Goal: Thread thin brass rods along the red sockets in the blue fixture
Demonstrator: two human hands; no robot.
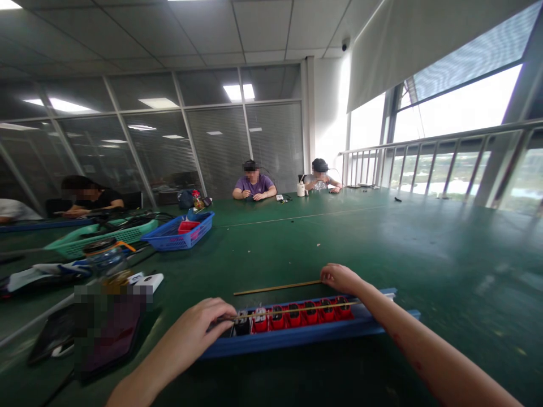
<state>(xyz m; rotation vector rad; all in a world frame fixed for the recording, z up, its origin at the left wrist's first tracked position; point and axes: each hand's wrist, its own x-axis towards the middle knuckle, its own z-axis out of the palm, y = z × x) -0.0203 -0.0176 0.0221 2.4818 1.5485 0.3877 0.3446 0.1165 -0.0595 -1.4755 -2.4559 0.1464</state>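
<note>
A long blue channel-shaped tray (pixel 297 333) lies on the green table in front of me. Inside it stands a row of small red pieces with black tops (pixel 294 317); one piece (pixel 242 325) near the left end looks black. Over the row runs a thin tan strip (pixel 292 310), its left end pinched between the thumb and fingers of my left hand (pixel 207 319). Behind the tray, a second thin tan strip (pixel 275 288) lies along the table, with its right end in the closed fingers of my right hand (pixel 339 278). My right forearm passes over the tray's right end.
To the left are a blue basket (pixel 180 240) with a red box inside, a green basket (pixel 102 240) with dark cables, a clear jar (pixel 106 260) and a dark phone-like slab (pixel 114 333). Several people sit around the far and left sides of the table (pixel 271 249).
</note>
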